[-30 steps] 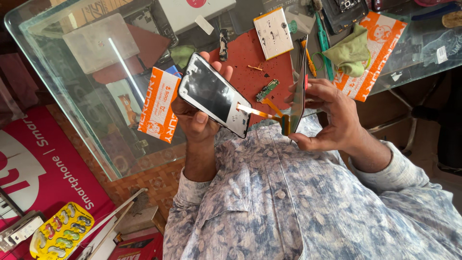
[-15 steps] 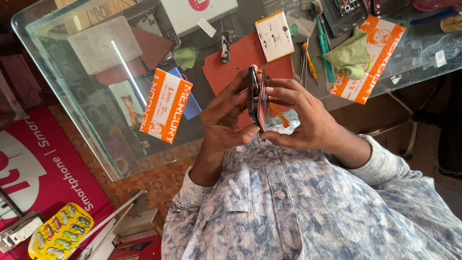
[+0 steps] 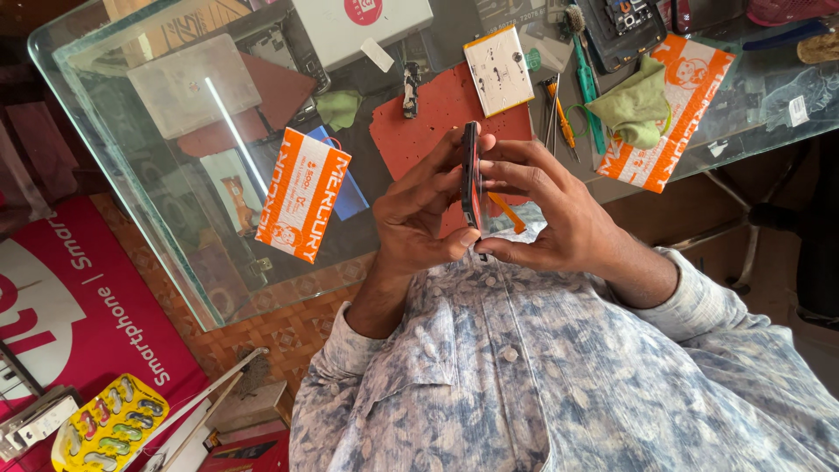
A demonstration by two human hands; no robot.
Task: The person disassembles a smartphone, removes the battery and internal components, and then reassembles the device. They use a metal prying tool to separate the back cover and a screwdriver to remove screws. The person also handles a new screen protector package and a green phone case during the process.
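Note:
Both my hands hold a slim dark smartphone point(image 3: 472, 175) edge-on above the glass table point(image 3: 183, 253), close to my chest. My left hand point(image 3: 424, 210) wraps its left face, fingers spread along the side and thumb near the bottom edge. From the other side my right hand point(image 3: 559, 218) presses on it, fingertips along its top half. A short orange ribbon strip point(image 3: 509, 213) pokes out beneath my right fingers. A red work mat point(image 3: 419, 131) lies on the glass just beyond the phone.
On the glass lie a white card with small parts point(image 3: 498, 70), two orange packets point(image 3: 301, 205) point(image 3: 677, 131), a green cloth point(image 3: 634, 109), screwdrivers and tweezers point(image 3: 564, 114) and an opened phone body point(image 3: 625, 26). A yellow compartment tray point(image 3: 109, 426) sits on the floor at lower left.
A second ago my left hand held the phone screen-up and my right held a thin panel apart. The two came together, and the phone now stands edge-on, pressed between both hands.

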